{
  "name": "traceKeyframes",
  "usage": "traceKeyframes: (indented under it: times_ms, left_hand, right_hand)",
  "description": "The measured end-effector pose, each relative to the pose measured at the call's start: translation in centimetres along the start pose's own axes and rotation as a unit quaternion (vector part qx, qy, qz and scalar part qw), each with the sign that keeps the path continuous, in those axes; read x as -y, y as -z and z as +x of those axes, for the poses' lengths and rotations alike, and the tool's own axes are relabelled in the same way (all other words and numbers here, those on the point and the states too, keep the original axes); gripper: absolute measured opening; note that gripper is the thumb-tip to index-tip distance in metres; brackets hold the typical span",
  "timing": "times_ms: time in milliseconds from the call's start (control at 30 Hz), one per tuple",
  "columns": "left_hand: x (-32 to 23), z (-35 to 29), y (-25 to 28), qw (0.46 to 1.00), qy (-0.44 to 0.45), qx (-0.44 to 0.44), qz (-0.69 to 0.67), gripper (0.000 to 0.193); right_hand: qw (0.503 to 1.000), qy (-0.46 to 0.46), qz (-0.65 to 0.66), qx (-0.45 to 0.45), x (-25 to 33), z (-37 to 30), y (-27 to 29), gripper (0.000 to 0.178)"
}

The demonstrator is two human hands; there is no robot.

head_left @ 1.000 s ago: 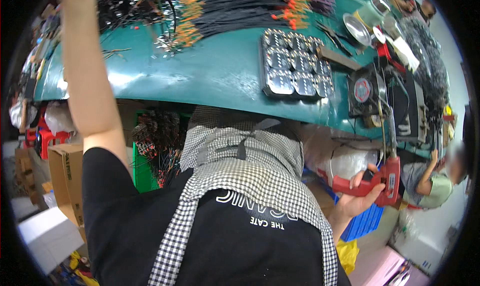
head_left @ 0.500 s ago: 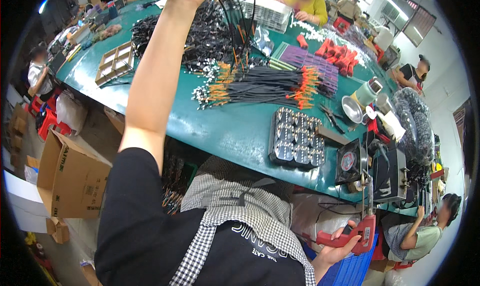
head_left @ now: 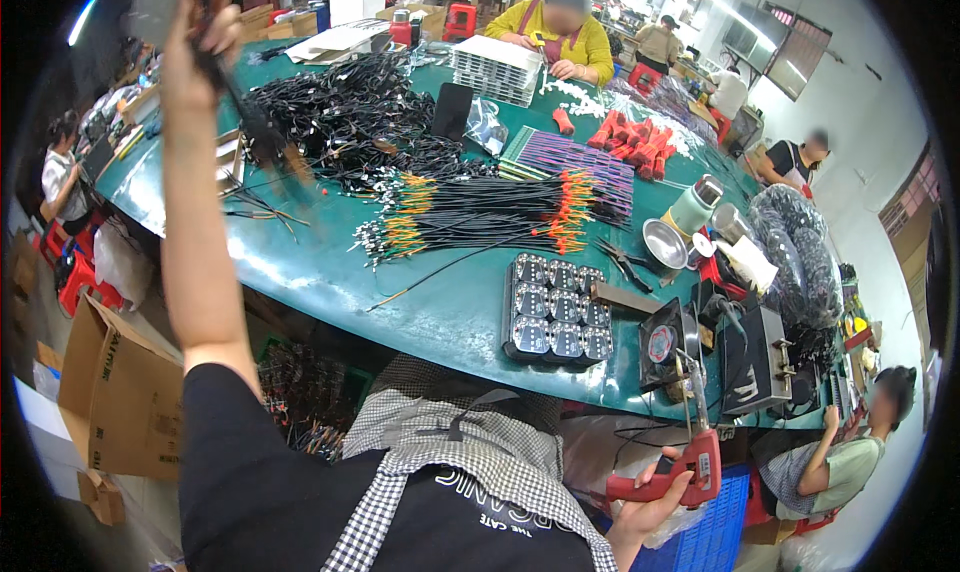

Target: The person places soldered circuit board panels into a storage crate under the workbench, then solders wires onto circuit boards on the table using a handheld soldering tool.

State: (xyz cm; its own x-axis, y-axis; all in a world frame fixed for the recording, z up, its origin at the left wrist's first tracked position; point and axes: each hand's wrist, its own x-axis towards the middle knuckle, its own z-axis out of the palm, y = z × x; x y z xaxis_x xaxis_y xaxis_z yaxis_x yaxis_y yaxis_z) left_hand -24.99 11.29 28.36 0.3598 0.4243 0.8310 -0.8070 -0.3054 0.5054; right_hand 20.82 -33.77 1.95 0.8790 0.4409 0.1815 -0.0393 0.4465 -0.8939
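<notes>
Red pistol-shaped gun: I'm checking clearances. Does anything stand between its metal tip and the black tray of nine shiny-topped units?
Yes: in this view, the black square fan with a red centre stands between the gun in the right hand and the tray.

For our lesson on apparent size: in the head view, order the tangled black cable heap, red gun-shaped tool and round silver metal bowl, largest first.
1. Tangled black cable heap
2. Red gun-shaped tool
3. Round silver metal bowl

Glossy smooth tabletop [head_left: 450,322], plastic pistol-grip tool [head_left: 708,462], cloth apron [head_left: 450,444], matt cardboard box [head_left: 130,392], bowl [head_left: 664,244] apparently of shiny metal
</notes>
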Motion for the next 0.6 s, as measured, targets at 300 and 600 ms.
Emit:
traceKeyframes:
  times_ms: [300,600]
  left_hand:
    - [-15.8,-23.0,-9.7,0.734,-0.018,-0.357,0.577,0.029]
    - [-18.5,-54.0,-14.5,0.185,0.101,-0.565,0.797,0.030]
  right_hand:
    - [0.991,-0.060,-0.035,0.110,-0.9,1.2,-4.2,0.056]
    - [0.982,0.000,-0.090,0.167,-2.0,2.0,-9.7,0.053]
